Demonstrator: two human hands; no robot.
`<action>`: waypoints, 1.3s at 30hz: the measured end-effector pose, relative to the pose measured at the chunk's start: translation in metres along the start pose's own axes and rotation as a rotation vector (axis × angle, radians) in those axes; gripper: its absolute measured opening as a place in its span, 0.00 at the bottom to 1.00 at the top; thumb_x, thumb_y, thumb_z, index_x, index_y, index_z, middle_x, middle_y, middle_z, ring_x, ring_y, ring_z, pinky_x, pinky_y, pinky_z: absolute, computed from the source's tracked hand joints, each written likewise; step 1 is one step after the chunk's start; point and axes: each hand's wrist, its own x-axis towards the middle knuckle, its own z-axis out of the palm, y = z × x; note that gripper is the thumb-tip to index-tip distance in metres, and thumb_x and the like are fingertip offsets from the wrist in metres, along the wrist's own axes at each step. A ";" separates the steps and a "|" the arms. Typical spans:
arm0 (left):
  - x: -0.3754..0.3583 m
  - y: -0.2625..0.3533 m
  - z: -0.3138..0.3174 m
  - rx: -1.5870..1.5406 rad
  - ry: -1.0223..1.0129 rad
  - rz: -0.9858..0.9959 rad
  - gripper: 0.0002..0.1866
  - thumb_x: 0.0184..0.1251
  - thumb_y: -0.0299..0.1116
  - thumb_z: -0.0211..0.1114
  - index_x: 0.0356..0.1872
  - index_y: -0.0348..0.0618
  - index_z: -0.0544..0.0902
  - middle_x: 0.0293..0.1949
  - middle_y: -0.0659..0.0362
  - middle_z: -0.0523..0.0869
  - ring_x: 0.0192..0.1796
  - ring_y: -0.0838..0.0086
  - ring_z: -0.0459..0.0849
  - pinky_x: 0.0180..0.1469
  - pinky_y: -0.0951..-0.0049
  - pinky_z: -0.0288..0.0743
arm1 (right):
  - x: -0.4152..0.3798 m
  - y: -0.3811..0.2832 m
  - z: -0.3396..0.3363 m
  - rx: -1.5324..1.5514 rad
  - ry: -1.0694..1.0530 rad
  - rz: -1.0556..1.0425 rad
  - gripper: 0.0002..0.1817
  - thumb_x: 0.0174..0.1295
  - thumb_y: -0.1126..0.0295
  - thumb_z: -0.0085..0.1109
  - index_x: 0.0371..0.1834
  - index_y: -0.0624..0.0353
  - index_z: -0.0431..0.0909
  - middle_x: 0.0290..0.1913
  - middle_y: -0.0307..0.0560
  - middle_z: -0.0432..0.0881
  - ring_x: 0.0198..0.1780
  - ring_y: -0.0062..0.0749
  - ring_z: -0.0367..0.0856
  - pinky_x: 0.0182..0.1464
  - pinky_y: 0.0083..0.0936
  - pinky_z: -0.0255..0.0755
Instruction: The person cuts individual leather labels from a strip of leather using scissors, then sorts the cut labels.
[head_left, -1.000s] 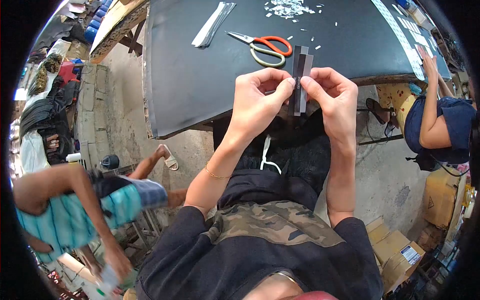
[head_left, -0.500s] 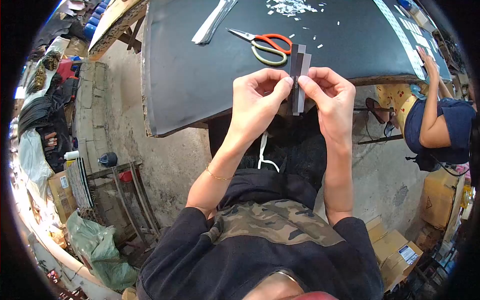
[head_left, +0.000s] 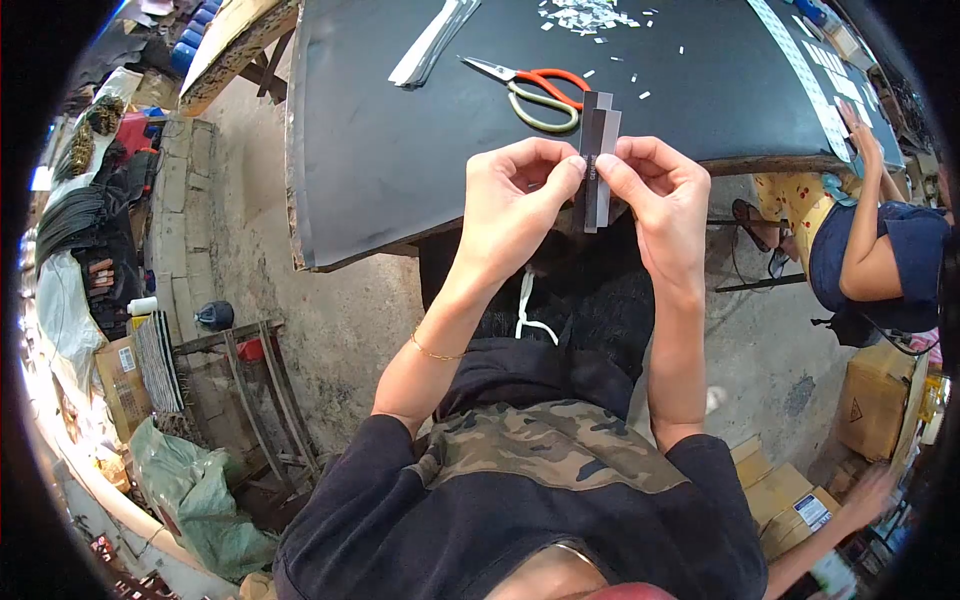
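Dark and grey strips [head_left: 597,140], overlapping lengthwise, stand out upright between my hands near the table's front edge. My left hand [head_left: 525,195] pinches their left side between thumb and fingers. On the right side, my right hand [head_left: 660,190] grips them the same way, its thumb close to the other thumb. Just beyond the strips lie scissors [head_left: 545,98] with one orange and one pale green handle. A bundle of white strips [head_left: 432,45] rests further back on the dark table [head_left: 370,170].
Small white pieces [head_left: 590,14] are scattered at the table's back. At right, a co-worker [head_left: 870,250] has a hand on the table by white sheets. Another person's arm [head_left: 830,530] shows at lower right, near cardboard boxes [head_left: 790,490]. A wooden frame [head_left: 265,390] stands at left.
Another person's arm has come into view at the lower right. My hands hold almost the same position, and the view has shifted slightly.
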 end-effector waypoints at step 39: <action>-0.004 -0.001 0.005 -0.041 -0.004 0.001 0.05 0.63 0.25 0.65 0.36 0.33 0.84 0.32 0.61 0.85 0.34 0.83 0.81 0.40 0.82 0.75 | -0.005 -0.006 0.002 0.006 0.033 -0.026 0.06 0.55 0.80 0.65 0.35 0.67 0.81 0.32 0.38 0.81 0.33 0.15 0.77 0.39 0.12 0.71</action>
